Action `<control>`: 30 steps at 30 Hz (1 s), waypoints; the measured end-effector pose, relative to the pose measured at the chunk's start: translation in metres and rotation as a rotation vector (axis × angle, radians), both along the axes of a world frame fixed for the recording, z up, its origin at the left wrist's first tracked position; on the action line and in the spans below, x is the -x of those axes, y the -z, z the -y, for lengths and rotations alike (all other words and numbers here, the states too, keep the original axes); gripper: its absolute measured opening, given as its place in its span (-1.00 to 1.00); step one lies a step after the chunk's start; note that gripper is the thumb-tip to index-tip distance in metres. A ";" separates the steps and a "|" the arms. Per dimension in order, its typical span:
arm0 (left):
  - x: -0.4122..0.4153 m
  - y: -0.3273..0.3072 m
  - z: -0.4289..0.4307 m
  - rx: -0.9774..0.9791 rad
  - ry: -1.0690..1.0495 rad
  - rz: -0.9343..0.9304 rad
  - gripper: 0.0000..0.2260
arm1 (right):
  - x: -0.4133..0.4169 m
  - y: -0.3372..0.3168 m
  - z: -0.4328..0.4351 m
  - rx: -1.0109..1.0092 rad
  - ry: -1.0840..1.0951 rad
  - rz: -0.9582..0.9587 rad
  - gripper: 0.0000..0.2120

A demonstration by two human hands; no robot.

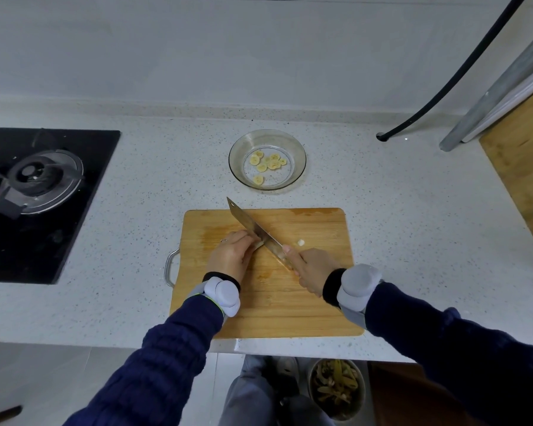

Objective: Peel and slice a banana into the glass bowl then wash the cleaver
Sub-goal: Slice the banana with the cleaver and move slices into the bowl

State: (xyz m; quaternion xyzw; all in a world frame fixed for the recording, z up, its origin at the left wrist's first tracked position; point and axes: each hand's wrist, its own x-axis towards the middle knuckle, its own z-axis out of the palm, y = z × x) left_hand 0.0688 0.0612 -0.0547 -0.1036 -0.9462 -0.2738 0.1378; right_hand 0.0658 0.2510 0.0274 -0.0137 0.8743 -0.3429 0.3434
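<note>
On the wooden cutting board (pixel 305 302) my left hand (pixel 231 256) curls over a short piece of banana (pixel 259 245), mostly hidden under its fingers. My right hand (pixel 311 269) grips the handle of the cleaver (pixel 253 226), forefinger along the spine. The blade runs diagonally up-left and rests against the banana beside my left fingertips. A small banana bit (pixel 300 242) lies on the board right of the blade. Behind the board stands the glass bowl (pixel 299 155) with several banana slices (pixel 266 164) inside.
A black gas hob (pixel 43 195) fills the counter's left side. A second wooden board (pixel 523 167) leans at the right, beside a metal pipe and a black hose (pixel 443 84). Below the counter edge a bin (pixel 336 388) holds peels.
</note>
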 end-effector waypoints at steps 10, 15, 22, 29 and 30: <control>-0.004 -0.002 0.001 -0.015 0.004 -0.001 -0.83 | -0.007 0.006 -0.009 0.182 0.236 0.081 -0.47; -0.006 -0.007 -0.003 -0.023 -0.019 -0.009 -0.78 | -0.009 -0.003 -0.017 0.188 0.188 0.066 -0.46; -0.006 -0.011 -0.004 -0.021 -0.044 0.025 -0.90 | -0.011 -0.001 -0.020 0.204 0.186 0.123 -0.42; -0.007 -0.012 -0.005 -0.013 -0.026 0.001 -0.90 | -0.010 -0.005 -0.019 0.145 0.148 0.121 -0.44; -0.007 -0.012 -0.005 -0.017 -0.030 -0.003 -0.91 | -0.010 -0.006 -0.018 0.132 0.138 0.114 -0.44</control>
